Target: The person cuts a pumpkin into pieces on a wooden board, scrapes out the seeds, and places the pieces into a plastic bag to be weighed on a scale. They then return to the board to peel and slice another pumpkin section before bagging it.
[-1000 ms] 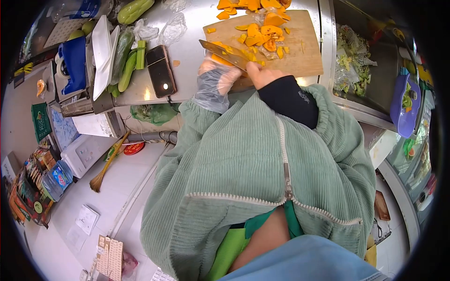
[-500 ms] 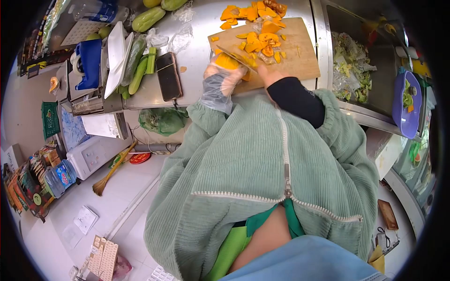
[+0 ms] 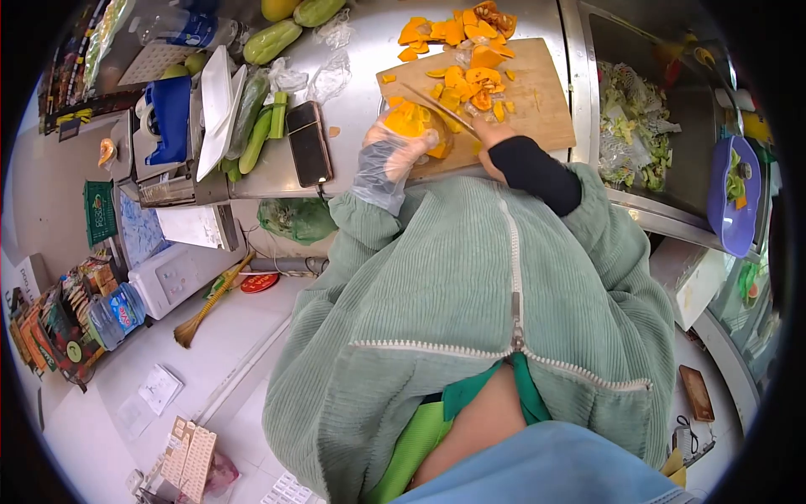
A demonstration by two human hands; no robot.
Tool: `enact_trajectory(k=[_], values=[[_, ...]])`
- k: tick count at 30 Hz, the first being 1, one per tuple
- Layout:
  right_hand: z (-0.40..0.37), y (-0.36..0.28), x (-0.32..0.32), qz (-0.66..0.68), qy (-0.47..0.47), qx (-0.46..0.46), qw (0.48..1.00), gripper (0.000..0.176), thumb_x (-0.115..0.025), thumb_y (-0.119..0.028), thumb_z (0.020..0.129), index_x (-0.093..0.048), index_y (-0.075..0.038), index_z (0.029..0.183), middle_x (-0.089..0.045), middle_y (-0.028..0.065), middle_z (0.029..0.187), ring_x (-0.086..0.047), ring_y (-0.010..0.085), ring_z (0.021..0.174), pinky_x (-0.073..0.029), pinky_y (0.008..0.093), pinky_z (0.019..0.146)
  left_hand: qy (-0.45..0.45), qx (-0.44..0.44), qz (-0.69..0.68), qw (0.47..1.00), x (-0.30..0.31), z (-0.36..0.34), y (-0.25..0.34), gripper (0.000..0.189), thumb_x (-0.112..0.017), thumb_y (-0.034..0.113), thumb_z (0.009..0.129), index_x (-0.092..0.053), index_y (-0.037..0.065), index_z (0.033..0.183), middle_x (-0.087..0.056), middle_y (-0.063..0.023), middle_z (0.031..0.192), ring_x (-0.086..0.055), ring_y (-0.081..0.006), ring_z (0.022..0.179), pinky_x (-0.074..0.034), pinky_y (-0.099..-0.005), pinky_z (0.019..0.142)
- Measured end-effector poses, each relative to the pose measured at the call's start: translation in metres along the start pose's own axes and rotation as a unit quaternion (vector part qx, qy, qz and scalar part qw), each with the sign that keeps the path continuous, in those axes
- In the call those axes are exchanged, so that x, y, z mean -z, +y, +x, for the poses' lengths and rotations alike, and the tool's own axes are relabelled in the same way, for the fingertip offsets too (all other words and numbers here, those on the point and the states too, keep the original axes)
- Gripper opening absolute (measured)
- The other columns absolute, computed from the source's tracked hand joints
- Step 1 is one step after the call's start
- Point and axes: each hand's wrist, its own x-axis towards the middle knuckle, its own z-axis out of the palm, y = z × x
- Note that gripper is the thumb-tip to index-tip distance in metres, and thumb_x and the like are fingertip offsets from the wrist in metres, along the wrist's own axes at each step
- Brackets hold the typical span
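My left hand [image 3: 393,156], in a clear plastic glove, is wrapped round a chunk of orange pumpkin [image 3: 408,119] at the near left edge of the wooden cutting board [image 3: 541,105]. My right hand [image 3: 494,139], below a black sleeve cuff, grips a knife [image 3: 443,110] by its handle. The blade slants up and left over the board, right beside the chunk. Cut pumpkin pieces [image 3: 457,82] lie on the board just past the blade. More pumpkin pieces [image 3: 437,30] sit on the steel counter beyond its far edge.
Left of the board are a phone [image 3: 309,143], green vegetables [image 3: 256,139], white trays [image 3: 220,109] and a blue tape dispenser [image 3: 168,122]. On the right, a sink [image 3: 684,97] holds leafy scraps [image 3: 630,126], and a purple basket [image 3: 732,214] rests at its edge.
The knife and right hand have shifted slightly right and towards me, a little apart from the chunk. The left hand has turned the chunk so more of its orange face shows.
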Motion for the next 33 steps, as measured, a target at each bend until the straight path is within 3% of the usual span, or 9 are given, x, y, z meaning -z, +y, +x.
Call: enact_trajectory(k=[3,10,15,17,20,23,27,29,33], values=[[-0.013,-0.012,-0.001,-0.077,-0.072,-0.075,0.992,0.03,-0.044,-0.011,0.083,-0.039,-0.004,0.112,-0.06,0.0248,0.085,-0.06,0.0396,0.08,-0.048,0.0467,0.069,0.002,-0.029,-0.019,0.999,-0.006,-0.001,0.001,0.043,-0.07,0.001,0.072,-0.05,-0.002,0.111,-0.06,-0.0074,0.1,-0.058,-0.0138,0.087,-0.049,-0.026,0.079],[-0.014,-0.019,0.01,-0.074,-0.099,-0.061,0.99,0.025,-0.045,-0.008,0.08,-0.039,-0.006,0.104,-0.059,0.0246,0.075,-0.06,0.0411,0.074,-0.047,0.0491,0.062,0.008,-0.008,0.006,1.0,-0.003,0.007,-0.002,0.045,-0.069,0.0,0.072,-0.049,-0.002,0.112,-0.059,-0.0069,0.103,-0.058,-0.0137,0.09,-0.048,-0.0255,0.081],[0.005,-0.04,0.025,-0.097,-0.143,-0.084,0.981,0.024,-0.043,-0.013,0.087,-0.041,-0.004,0.109,-0.061,0.0228,0.091,-0.062,0.0368,0.088,-0.049,0.0443,0.072,0.004,-0.042,-0.047,0.998,-0.005,0.009,-0.008,0.046,-0.069,-0.001,0.072,-0.049,-0.003,0.113,-0.059,-0.0064,0.105,-0.057,-0.0134,0.091,-0.048,-0.0255,0.081],[0.012,-0.035,0.026,-0.098,-0.153,-0.077,0.98,0.024,-0.043,-0.012,0.087,-0.042,-0.003,0.11,-0.061,0.0231,0.091,-0.061,0.0368,0.088,-0.049,0.0437,0.072,0.007,-0.031,-0.015,0.999,0.001,0.012,-0.007,0.044,-0.071,0.005,0.073,-0.05,-0.002,0.11,-0.06,-0.0074,0.098,-0.061,-0.0142,0.08,-0.053,-0.0255,0.068],[0.017,-0.031,0.025,-0.085,-0.149,-0.061,0.983,0.025,-0.043,-0.011,0.087,-0.042,-0.001,0.11,-0.061,0.0239,0.091,-0.061,0.0365,0.088,-0.05,0.0427,0.072,-0.013,-0.009,-0.004,1.0,0.004,0.013,0.001,0.046,-0.071,0.006,0.073,-0.049,-0.002,0.112,-0.06,-0.0071,0.098,-0.061,-0.0138,0.08,-0.054,-0.0246,0.065],[0.027,-0.025,0.017,-0.067,-0.137,-0.044,0.987,0.026,-0.043,-0.011,0.087,-0.043,0.0,0.111,-0.06,0.0244,0.091,-0.062,0.0357,0.089,-0.05,0.0415,0.072,0.009,0.009,0.013,1.0,0.001,0.013,0.002,0.045,-0.069,0.0,0.072,-0.049,-0.002,0.113,-0.06,-0.0063,0.101,-0.058,-0.0137,0.088,-0.049,-0.0266,0.081],[0.038,-0.012,-0.002,-0.044,-0.106,-0.051,0.992,0.033,-0.049,-0.011,0.084,-0.042,0.002,0.114,-0.06,0.0251,0.092,-0.062,0.0349,0.09,-0.05,0.0406,0.073,0.0,0.023,0.011,1.0,0.0,0.011,-0.003,0.046,-0.071,0.005,0.073,-0.048,-0.002,0.112,-0.059,-0.0071,0.1,-0.059,-0.0135,0.085,-0.052,-0.0258,0.073],[0.04,-0.012,-0.006,-0.037,-0.094,-0.051,0.994,0.034,-0.049,-0.012,0.084,-0.042,0.002,0.115,-0.06,0.0252,0.092,-0.061,0.0351,0.09,-0.05,0.0408,0.073,-0.002,-0.087,-0.013,0.996,-0.006,0.009,-0.014,0.046,-0.071,0.005,0.074,-0.048,-0.001,0.113,-0.059,-0.0074,0.101,-0.058,-0.0138,0.089,-0.049,-0.0273,0.079],[0.038,-0.011,-0.006,-0.016,-0.075,-0.053,0.996,0.036,-0.05,-0.013,0.083,-0.043,0.002,0.116,-0.06,0.0255,0.093,-0.061,0.0355,0.09,-0.05,0.0411,0.073,0.0,-0.135,0.023,0.991,-0.014,0.008,-0.012,0.052,-0.071,0.003,0.073,-0.046,-0.002,0.118,-0.058,-0.0094,0.106,-0.057,-0.0166,0.096,-0.048,-0.0298,0.084]])
